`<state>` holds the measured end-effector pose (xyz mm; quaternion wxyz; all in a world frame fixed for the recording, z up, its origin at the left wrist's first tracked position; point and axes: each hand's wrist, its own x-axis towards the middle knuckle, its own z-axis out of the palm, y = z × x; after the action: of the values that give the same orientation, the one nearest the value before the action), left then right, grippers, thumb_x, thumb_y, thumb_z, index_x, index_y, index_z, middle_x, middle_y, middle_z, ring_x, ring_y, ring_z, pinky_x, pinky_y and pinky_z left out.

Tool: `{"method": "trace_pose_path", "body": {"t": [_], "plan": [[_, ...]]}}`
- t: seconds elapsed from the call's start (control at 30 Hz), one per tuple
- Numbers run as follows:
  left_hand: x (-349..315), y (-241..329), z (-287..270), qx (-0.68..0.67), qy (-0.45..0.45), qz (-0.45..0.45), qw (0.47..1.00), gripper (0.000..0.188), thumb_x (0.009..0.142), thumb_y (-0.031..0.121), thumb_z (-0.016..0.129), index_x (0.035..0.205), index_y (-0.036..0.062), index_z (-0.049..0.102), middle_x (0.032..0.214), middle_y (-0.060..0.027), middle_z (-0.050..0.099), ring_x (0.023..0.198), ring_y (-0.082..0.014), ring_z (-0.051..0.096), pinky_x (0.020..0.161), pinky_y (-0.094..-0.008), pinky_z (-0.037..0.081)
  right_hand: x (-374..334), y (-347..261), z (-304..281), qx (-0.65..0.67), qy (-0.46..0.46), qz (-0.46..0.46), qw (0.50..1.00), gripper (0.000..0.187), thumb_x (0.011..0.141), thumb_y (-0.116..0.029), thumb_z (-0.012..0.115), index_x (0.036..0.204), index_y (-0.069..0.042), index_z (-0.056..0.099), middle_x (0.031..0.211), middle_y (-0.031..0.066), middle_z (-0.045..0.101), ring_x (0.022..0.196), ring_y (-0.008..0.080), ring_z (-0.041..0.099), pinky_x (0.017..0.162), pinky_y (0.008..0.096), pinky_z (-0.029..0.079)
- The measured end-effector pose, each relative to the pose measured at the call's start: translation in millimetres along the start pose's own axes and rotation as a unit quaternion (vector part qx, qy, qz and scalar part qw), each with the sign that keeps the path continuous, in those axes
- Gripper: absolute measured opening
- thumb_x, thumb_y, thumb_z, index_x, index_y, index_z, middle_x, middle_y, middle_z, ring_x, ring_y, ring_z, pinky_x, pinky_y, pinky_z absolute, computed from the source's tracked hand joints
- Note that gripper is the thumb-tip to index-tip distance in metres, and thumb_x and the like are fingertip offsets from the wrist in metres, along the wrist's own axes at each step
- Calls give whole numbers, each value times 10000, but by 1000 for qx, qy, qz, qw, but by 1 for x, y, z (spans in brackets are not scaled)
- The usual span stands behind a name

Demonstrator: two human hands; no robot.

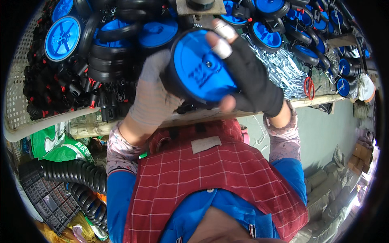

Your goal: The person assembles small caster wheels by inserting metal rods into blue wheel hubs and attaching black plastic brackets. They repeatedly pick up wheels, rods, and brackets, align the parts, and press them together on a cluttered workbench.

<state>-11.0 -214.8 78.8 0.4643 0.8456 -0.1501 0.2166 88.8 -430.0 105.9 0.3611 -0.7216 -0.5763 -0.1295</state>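
Note:
Between my hands, over the bench's front edge, a blue wheel [196, 60] with a black tyre is held tilted, its blue face turned toward me. My left hand [152, 91], in a grey and beige striped glove, grips the tyre at its left side; its fingers are mostly hidden behind the wheel. My right hand [253, 77] wears a black fingerless glove with white wraps on some fingers. It curls round the wheel's right side, thumb low and fingers across the upper face. The right fingers are slightly blurred.
A white perforated basket [52, 121] of black and red plastic parts stands at the left. Stacked blue wheels [63, 38] line the back. Silver metal pins [279, 65] lie in a heap to the right, near red-handled scissors [309, 88]. Black tyres [75, 176] sit below left.

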Motion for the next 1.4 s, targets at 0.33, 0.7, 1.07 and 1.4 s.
{"method": "trace_pose_path", "body": {"t": [0.33, 0.7, 1.07, 1.4], "plan": [[3, 2, 5, 115, -209, -72, 969, 527, 806, 388, 735, 1143, 5, 601, 1234, -181, 585, 1129, -352, 574, 1004, -528, 439, -96, 11, -4, 29, 286, 233, 929, 473, 881, -287, 730, 1222, 24, 629, 1151, 129, 693, 1030, 259, 657, 904, 337, 502], [-34, -24, 56, 300, -242, -7, 923, 531, 740, 253, 811, 1145, 9, 569, 1122, -178, 622, 1062, -377, 609, 1016, -468, 452, -132, 43, 63, -58, 301, 307, 901, 467, 969, -72, 606, 1413, -125, 472, 1172, 179, 613, 1009, 273, 627, 856, 365, 520], [0, -22, 83, 126, -138, 50, 981, 409, 937, 175, 645, 1289, -5, 539, 1073, -280, 648, 975, -365, 657, 823, -400, 531, -36, 59, 89, 432, 510, 392, 633, 545, 947, -445, 642, 1247, -1, 541, 1123, 131, 643, 921, 228, 643, 815, 350, 530], [78, -93, 53, -213, -82, -430, 873, 569, 819, 359, 824, 1133, -62, 604, 1000, -122, 673, 859, -188, 694, 713, -269, 626, -57, 97, 90, 40, 439, 347, 828, 267, 947, -134, 623, 1204, -62, 627, 846, 107, 609, 720, 206, 572, 649, 338, 456]]}}
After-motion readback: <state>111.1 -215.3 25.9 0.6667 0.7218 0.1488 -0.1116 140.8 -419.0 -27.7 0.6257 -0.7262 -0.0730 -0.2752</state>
